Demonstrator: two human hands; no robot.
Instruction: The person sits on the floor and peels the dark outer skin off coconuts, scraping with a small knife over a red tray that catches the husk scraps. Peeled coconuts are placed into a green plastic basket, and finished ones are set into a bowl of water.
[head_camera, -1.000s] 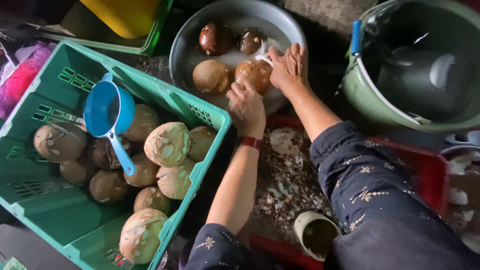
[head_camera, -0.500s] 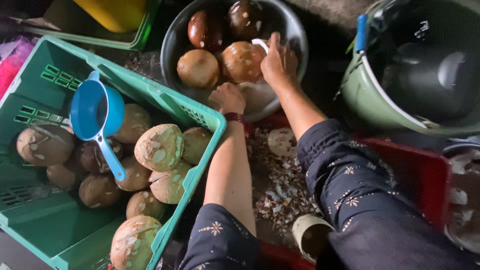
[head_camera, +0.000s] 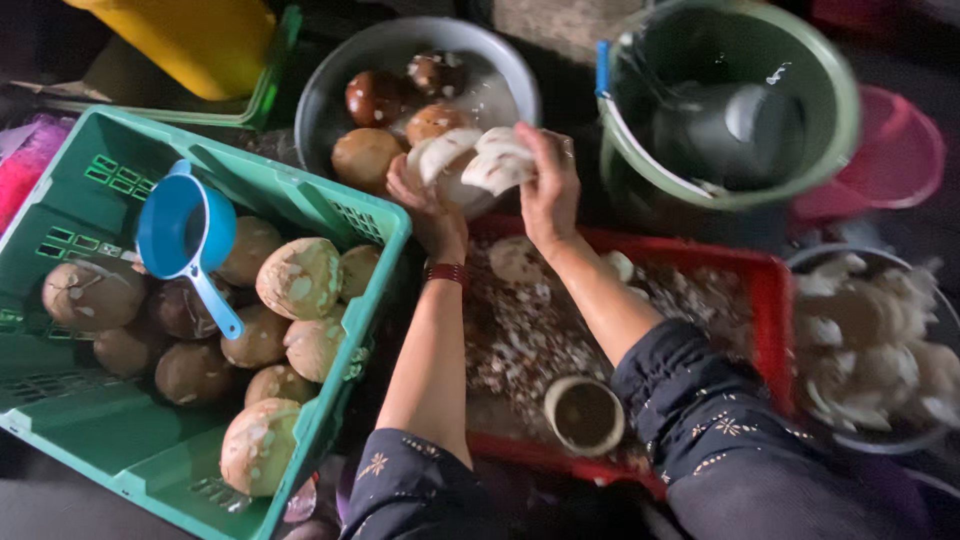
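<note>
Dark navy sleeves (head_camera: 722, 428) pushed above elbows, small pale floral motifs; red-brown band (head_camera: 446, 272) on left wrist

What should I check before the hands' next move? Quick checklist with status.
1. Left hand on the white coconut piece: ok, fingers touch it.
2. Right hand on the second white piece: ok, held.
3. Pieces over the grey basin, not the red tray: ok.
4. Pieces fully separated: cannot tell, blurred.
5. Blue scoop out of the way in the green crate: ok.
6. Room in the bowl of white pieces: cannot tell.
</note>
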